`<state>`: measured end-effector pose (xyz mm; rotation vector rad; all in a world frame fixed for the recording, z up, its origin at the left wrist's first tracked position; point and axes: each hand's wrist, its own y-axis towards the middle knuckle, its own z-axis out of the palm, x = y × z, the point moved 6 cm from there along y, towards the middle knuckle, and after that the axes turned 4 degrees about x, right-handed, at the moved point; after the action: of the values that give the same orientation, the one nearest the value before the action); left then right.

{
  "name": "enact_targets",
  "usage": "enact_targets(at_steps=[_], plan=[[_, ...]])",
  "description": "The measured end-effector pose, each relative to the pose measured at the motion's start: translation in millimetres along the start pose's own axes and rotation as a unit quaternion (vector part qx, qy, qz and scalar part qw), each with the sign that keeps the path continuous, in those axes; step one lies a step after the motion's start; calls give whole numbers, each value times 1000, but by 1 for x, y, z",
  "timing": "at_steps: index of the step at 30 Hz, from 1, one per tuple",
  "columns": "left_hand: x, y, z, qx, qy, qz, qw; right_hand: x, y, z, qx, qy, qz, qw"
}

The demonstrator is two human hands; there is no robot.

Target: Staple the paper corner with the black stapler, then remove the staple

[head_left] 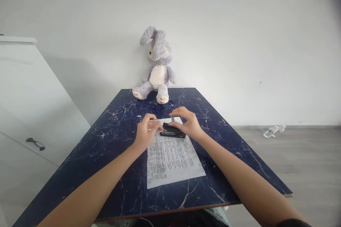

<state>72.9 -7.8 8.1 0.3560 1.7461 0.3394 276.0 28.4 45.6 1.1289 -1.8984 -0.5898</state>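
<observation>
A black stapler (174, 132) lies on a printed sheet of paper (173, 163), across its far half. My left hand (146, 130) is at the stapler's left end, its fingers bent and closed there; exactly how the fingertips grip is hard to see. Over the right part of the stapler, my right hand (188, 122) pinches a small grey piece (172, 118), which looks like a strip of staples, between thumb and forefinger. The right thumb partly covers the top of the stapler.
The dark blue marbled table (106, 170) carries a small pale piece (139, 116) left of the paper. At the far edge sits a grey plush rabbit (158, 67) against the wall. A white cabinet (32, 113) stands left; a clear plastic item (274, 131) lies on the floor, right.
</observation>
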Motion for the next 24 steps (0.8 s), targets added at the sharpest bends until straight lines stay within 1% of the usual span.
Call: enact_targets(at_steps=[2, 3, 5, 6, 7, 8, 10, 12, 14, 17, 19, 20, 22, 23, 24], plan=[[9, 10, -24, -56, 92, 9, 994, -37, -4, -19, -22, -77, 89, 993], [16, 16, -36, -76, 147, 8, 986, -59, -8, -28, -20, -127, 138, 982], [35, 26, -59, -100, 235, -16, 967, -104, -24, -41, 13, -203, 241, 949], [45, 31, -68, -105, 265, -28, 958, -126, -34, -47, 33, -220, 295, 929], [54, 34, -75, -111, 280, -33, 953, -143, -43, -51, 46, -229, 334, 913], [62, 36, -80, -114, 281, -36, 952, -156, -51, -54, 54, -234, 359, 902], [76, 39, -82, -97, 261, -45, 959, -171, -61, -57, 60, -235, 380, 893], [85, 40, -80, -74, 240, -64, 966, -177, -65, -58, 58, -237, 383, 891], [87, 39, -78, -60, 231, -80, 968, -178, -66, -58, 58, -241, 384, 889], [82, 38, -78, -54, 235, -86, 967, -176, -63, -58, 62, -253, 380, 888], [75, 38, -76, -45, 255, -82, 962, -165, -57, -58, 43, -269, 358, 893], [71, 37, -74, -44, 261, -75, 961, -156, -51, -58, 27, -270, 336, 902], [64, 36, -69, -52, 241, -56, 968, -129, -37, -52, 3, -227, 266, 937], [61, 36, -66, -59, 210, -50, 975, -113, -29, -45, 7, -180, 223, 958], [60, 35, -63, -63, 172, -51, 982, -96, -22, -36, 26, -122, 181, 975]])
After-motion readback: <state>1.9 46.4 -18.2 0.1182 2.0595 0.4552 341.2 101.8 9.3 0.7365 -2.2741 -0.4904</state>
